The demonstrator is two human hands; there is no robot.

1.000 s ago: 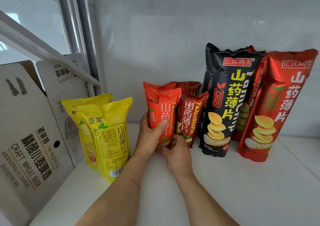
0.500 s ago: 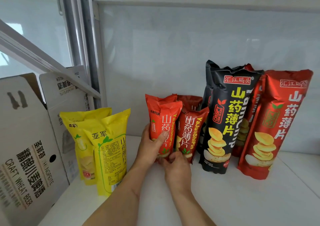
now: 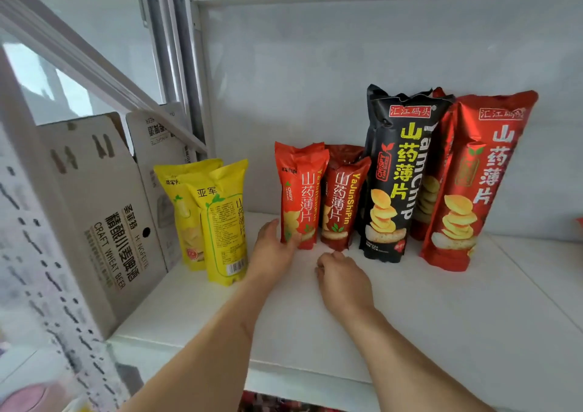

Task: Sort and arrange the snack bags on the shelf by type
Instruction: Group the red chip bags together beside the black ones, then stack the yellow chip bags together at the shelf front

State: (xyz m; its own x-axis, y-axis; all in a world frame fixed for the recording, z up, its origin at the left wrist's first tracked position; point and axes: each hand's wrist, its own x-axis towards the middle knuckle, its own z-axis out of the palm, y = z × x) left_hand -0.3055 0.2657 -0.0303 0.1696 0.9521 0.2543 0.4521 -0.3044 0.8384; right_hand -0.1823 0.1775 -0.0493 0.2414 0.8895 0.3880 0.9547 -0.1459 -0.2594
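Standing upright on the white shelf (image 3: 410,310), the orange bag (image 3: 299,195) has its long axis vertical and its foot just ahead of the left hand (image 3: 273,250), whose thumb lies against the lower front of the bag; the fingers reach to the bag's left side, and whether they truly clasp it cannot be told. The right hand (image 3: 342,280) lies nearer the shelf's front edge, loosely curled, holding nothing, just short of the foot of the dark red bag (image 3: 342,200), which stands touching the orange one on its right. Further right stand a tall black bag (image 3: 394,175) and a tall red bag (image 3: 473,184), each with more bags behind; to the left, apart from the orange bag across a gap, stand two yellow bags (image 3: 220,219) beside a cardboard box (image 3: 104,209). The bags already seem grouped by colour, so any last nudge to the orange bag likely falls to the left hand, which is plainly nearer.
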